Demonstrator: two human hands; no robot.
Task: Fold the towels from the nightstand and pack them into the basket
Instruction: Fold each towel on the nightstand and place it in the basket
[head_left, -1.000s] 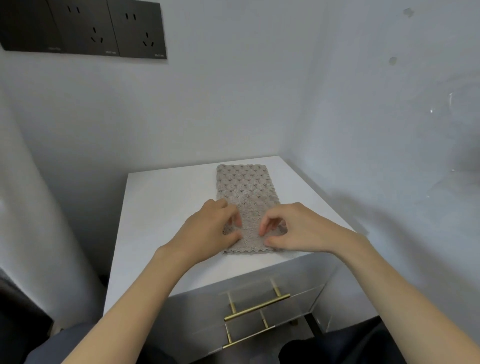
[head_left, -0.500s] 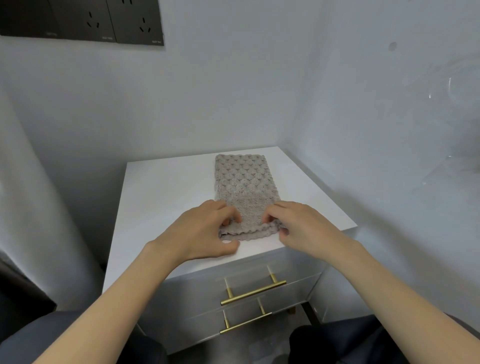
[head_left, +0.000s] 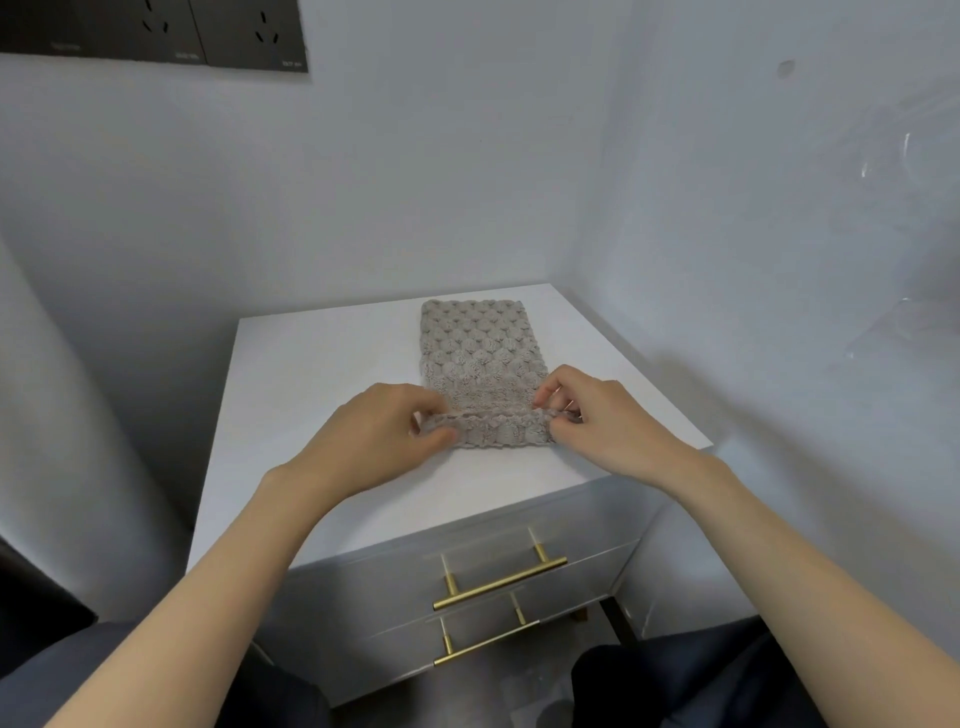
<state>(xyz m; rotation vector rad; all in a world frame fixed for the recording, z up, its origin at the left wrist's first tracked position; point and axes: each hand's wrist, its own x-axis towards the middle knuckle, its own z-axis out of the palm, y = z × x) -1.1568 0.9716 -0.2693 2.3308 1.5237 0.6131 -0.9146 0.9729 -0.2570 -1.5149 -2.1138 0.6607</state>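
Grey-beige towel (head_left: 480, 358), one only, bubbly scalloped texture, no label or brand visible. Head view: it lies lengthwise on the white top surface of the nightstand (head_left: 311, 374), right of the nightstand's centre, far end near its back edge. The near end is lifted off the surface and turned back over itself.

Left hand (head_left: 374, 436): grip closed on the towel's near-left corner, thumb and fingers pinching it. Right hand (head_left: 608, 421): grip closed on the near-right corner, same pinch.

Two drawers (head_left: 582, 525) on the nightstand front, two brass bar handles (head_left: 498, 584), one per drawer. Dark socket panel (head_left: 156, 31) on the wall above the nightstand, two outlets partly in view; small print on its lower edge, too small to read.
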